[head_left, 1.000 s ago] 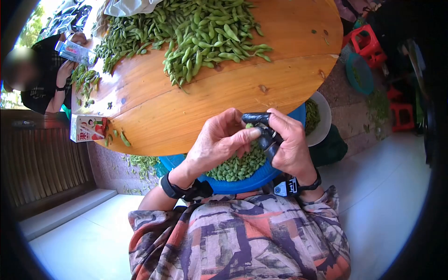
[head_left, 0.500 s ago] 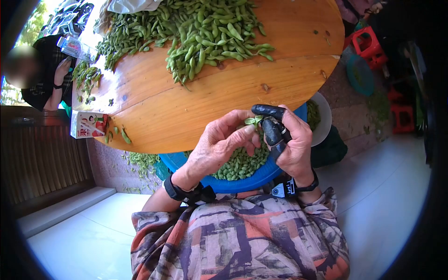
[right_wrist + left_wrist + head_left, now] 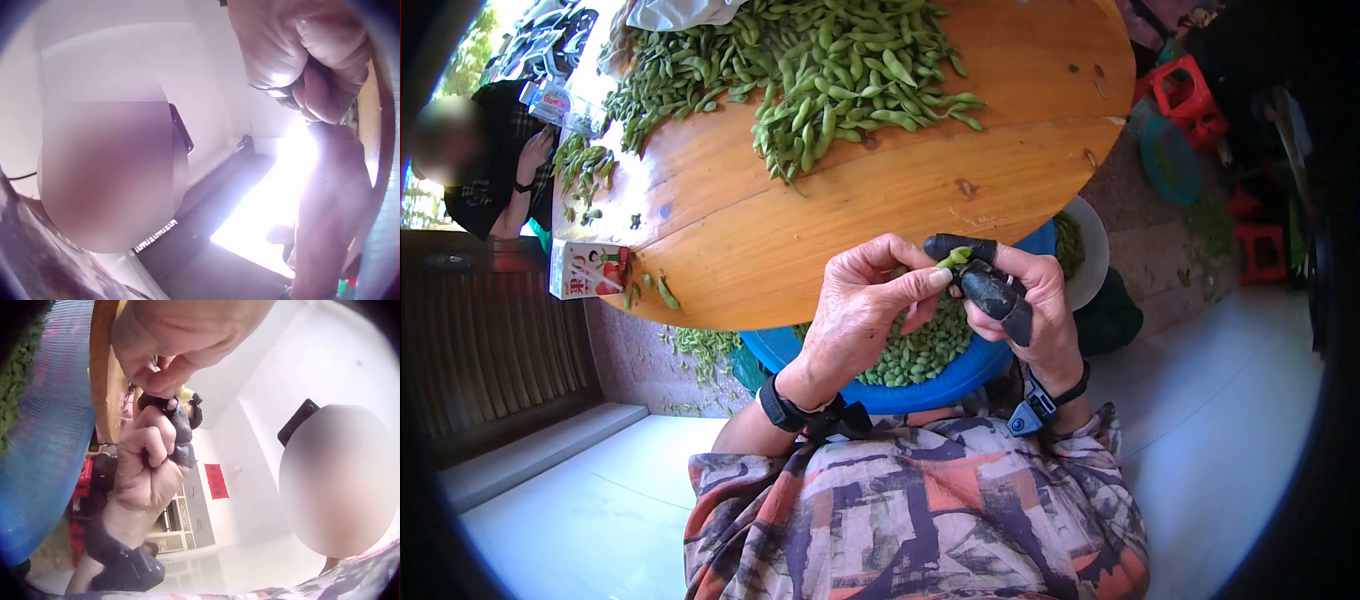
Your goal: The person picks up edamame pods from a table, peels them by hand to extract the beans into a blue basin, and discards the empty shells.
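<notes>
The pod is near the middle of the frame, between the two hands. Behind it spreads a wooden surface, with a heap of pods at the top; a red stool stands at upper right. The left hand pinches the pod's left end, thumb against fingers; the right hand pinches its other end between black-covered fingers. A blue basin of beans lies below.

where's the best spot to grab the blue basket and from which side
Probably the rim of the blue basket, gripped left and right, coming from the near side: that curved edge shows, while the table hides the far edge and beans lie inside.
</notes>
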Available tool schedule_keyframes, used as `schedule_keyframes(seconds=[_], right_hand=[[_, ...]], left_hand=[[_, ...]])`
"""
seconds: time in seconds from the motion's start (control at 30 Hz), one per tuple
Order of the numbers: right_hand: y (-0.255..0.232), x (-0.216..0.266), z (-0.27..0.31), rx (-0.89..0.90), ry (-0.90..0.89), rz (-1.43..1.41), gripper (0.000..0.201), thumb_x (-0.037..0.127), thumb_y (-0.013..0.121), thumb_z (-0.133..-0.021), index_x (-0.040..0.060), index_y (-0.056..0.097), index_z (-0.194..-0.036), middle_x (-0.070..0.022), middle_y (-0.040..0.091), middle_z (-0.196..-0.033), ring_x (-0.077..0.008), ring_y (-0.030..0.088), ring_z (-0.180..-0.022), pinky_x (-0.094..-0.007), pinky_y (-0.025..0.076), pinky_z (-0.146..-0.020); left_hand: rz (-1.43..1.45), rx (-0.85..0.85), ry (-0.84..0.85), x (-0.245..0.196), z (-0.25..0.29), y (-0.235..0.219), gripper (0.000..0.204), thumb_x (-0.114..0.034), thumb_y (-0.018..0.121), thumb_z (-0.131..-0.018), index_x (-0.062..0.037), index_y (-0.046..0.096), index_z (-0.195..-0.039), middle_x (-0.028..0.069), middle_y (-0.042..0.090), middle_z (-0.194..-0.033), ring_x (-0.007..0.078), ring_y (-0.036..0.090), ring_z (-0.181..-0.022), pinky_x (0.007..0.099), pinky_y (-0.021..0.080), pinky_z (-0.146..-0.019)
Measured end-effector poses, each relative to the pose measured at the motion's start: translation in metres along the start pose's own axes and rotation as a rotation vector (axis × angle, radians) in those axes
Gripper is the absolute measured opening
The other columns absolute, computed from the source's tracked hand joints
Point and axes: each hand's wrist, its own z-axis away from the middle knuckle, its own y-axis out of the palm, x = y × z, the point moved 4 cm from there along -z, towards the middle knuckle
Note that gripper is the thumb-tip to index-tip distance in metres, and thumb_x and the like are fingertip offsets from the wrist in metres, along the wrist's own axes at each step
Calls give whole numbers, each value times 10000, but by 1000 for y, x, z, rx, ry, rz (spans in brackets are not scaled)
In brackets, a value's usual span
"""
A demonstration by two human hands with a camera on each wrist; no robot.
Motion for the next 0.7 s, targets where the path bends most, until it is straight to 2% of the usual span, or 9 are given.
schedule_keyframes(seconds=[0.13, 0.23, 0.3, 0.43, 0.5, 0.53, 0.6, 0.63, 0.7], right_hand=[[-2, 4, -2, -30, -54, 178, 374, 179, 472, -958, -50, 606, -1221, 34, 517, -645, -27, 451, -549, -189, 350, -493], [-6, 4, -2, 45, -113, 96, 337, 135, 462, -955, -51, 624, -1185, 30, 508, -630, -34, 453, -537, -187, 337, -485], [-8, -2, -3, 108, 8, -185, 313, 140, 487, -953, -44, 637, -1157, 30, 507, -623, -39, 453, -524, -184, 329, -480], [-8, -1, -6, 109, 21, -258, 287, 138, 509, -953, -39, 642, -1137, 35, 509, -620, -34, 445, -520, -188, 331, -477], [-6, 2, -4, 58, 19, -96, 252, 115, 533, -946, -26, 651, -1117, 40, 523, -626, -26, 455, -531, -190, 338, -479], [-3, 4, -3, 57, 18, -97, 252, 115, 533, -946, -26, 651, -1117, 40, 523, -626, -26, 455, -531, -190, 338, -479], [-1, 6, -1, -27, 24, 67, 228, 73, 555, -922, -10, 659, -1108, 39, 542, -637, -19, 474, -545, -191, 352, -484], [-2, 4, 1, -24, -1, 102, 200, 65, 569, -914, 8, 670, -1077, 41, 559, -652, -8, 492, -575, -189, 366, -499], [-1, 3, 0, -52, -5, 148, 183, 64, 572, -912, 3, 668, -1055, 37, 566, -663, -16, 500, -595, -197, 384, -521]], left_hand=[[0, -2, -15, 3, 1, 1, 87, -54, 703, -891, -13, 636, -853, 30, 605, -707, 83, 518, -532, 211, 352, -457], [118, 51, -68, 6, 2, 1, 77, -63, 693, -900, -22, 635, -869, 25, 606, -728, 85, 504, -530, 211, 333, -450], [227, 105, -130, 9, 3, 4, 65, -79, 679, -914, -36, 636, -891, 18, 606, -765, 87, 475, -526, 212, 302, -443], [256, 100, -146, 7, 3, 8, 75, -89, 693, -907, -46, 634, -893, 4, 606, -730, 84, 469, -520, 208, 303, -445], [-250, -32, -26, -4, 5, 6, 130, -129, 720, -893, -37, 627, -887, 15, 603, -666, 87, 498, -523, 227, 349, -449], [-250, -32, -27, -2, 4, 3, 130, -129, 720, -893, -37, 627, -887, 15, 603, -666, 87, 498, -523, 227, 349, -449], [-870, -11, 345, -13, 3, 4, 208, -163, 752, -864, -10, 612, -872, 49, 583, -604, 92, 526, -529, 261, 400, -468], [-1093, -21, 318, -24, 7, 13, 227, -150, 740, -862, 11, 582, -893, 132, 580, -635, 203, 596, -550, 335, 449, -498], [-1175, -8, 432, -22, 6, 15, 197, -122, 713, -874, 8, 570, -916, 157, 583, -663, 276, 603, -577, 365, 455, -511]])
